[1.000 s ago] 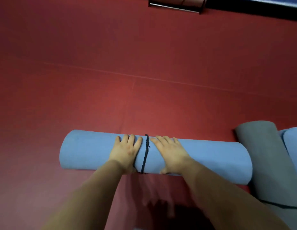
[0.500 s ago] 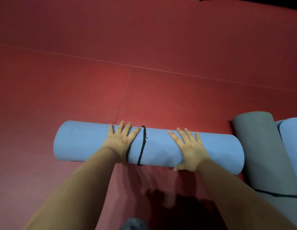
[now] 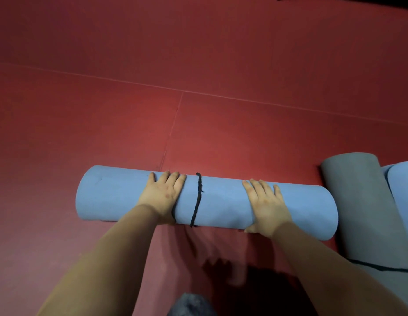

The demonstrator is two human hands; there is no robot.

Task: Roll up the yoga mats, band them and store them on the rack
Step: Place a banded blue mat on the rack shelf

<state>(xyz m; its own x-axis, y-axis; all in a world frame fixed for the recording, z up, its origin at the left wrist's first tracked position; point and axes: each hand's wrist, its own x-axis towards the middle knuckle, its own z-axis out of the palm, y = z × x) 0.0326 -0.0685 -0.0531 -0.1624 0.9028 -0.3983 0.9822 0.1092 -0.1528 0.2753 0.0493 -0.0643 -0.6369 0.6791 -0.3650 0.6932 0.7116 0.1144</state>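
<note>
Pressing my left hand [image 3: 163, 193] and right hand [image 3: 265, 202] flat, fingers spread, on the banded blue mat [image 3: 221, 201] lying on the red floor [image 3: 198, 65], likely steadying it before lifting toward the unseen rack.

red padded floor [image 3: 221, 65], thin seams crossing it
</note>
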